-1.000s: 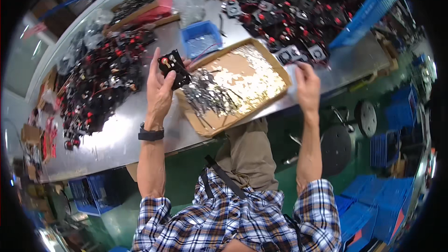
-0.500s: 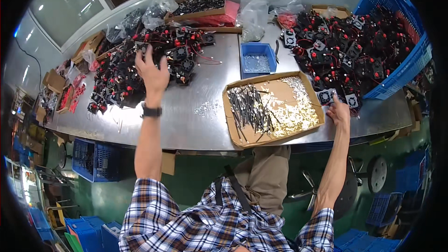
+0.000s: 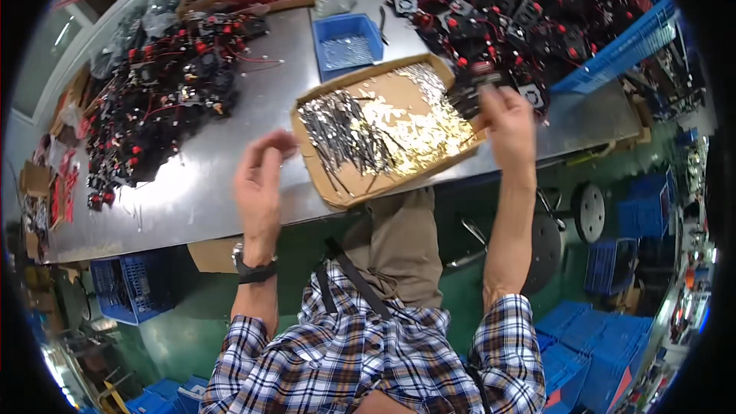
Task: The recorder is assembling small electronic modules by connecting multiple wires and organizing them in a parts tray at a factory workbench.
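My right hand [image 3: 507, 129] is closed on a black fan unit [image 3: 473, 93] with a bit of red, blurred by motion. It is held above the right edge of a shallow cardboard tray [image 3: 343, 201]. Inside the tray lie black stick-like parts [image 3: 337, 134] on the left and small shiny gold and silver metal pieces [image 3: 429, 134] on the right. Near the tray's left side, over the steel table, my left hand [image 3: 261, 188] has its fingers loosely curled and apart, with nothing seen between them.
Black fan units with red parts and wires form a left pile [image 3: 161, 100] and a right pile [image 3: 506, 11]. A blue bin [image 3: 349, 69] of small clear pieces stands behind the tray. A large blue crate [image 3: 621, 50] leans at the right. Below stands a stool [image 3: 540, 249].
My left hand has come back from the left pile toward the tray. My right hand has lifted a fan unit off the right pile's near edge. The whole view has shifted.
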{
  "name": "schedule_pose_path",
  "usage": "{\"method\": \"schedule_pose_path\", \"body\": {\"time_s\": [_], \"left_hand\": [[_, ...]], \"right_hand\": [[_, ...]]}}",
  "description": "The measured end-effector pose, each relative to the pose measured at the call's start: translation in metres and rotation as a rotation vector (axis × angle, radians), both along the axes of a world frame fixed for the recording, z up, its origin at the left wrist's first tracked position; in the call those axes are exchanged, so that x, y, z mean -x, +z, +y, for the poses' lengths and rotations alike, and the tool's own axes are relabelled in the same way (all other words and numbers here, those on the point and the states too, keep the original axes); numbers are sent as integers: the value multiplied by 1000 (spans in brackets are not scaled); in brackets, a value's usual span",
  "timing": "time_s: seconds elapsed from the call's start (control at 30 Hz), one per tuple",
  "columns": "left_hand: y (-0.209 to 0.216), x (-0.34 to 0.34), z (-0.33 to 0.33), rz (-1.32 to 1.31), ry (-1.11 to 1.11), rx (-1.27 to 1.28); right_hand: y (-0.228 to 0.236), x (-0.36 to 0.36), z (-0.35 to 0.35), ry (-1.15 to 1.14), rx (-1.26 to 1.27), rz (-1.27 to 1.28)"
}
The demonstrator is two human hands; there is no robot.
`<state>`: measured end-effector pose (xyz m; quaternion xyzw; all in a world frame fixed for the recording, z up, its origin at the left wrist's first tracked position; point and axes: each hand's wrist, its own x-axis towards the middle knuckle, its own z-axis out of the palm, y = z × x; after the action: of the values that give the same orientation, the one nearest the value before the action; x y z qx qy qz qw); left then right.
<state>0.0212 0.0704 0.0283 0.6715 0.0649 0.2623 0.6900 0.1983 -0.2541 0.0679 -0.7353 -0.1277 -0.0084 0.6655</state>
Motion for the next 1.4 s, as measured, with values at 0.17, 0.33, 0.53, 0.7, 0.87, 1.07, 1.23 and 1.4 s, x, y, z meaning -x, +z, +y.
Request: {"method": "schedule_pose_path", "body": {"time_s": [0.17,0.33,0.53,0.7,0.87,1.07,1.23,1.4], "left_hand": [[-29,14,-67,10,-428,209],[-25,47,-60,190,-288,502],[-21,51,-50,267,-322,536],[-15,38,-63,228,-353,603],[-13,26,-61,162,-325,621],[-9,5,-64,177,-328,506],[-10,2,-67,206,-300,438],[-8,4,-66,220,-308,453]], "right_hand": [[-4,108,87,575,32,300],[-11,110,84,495,371,-6],[-48,39,70,169,1046,-393],[-62,41,79,160,1131,-394],[-44,49,72,166,924,-346],[-3,91,67,477,530,-48],[-11,100,72,630,373,243],[-21,99,79,622,350,270]]}}
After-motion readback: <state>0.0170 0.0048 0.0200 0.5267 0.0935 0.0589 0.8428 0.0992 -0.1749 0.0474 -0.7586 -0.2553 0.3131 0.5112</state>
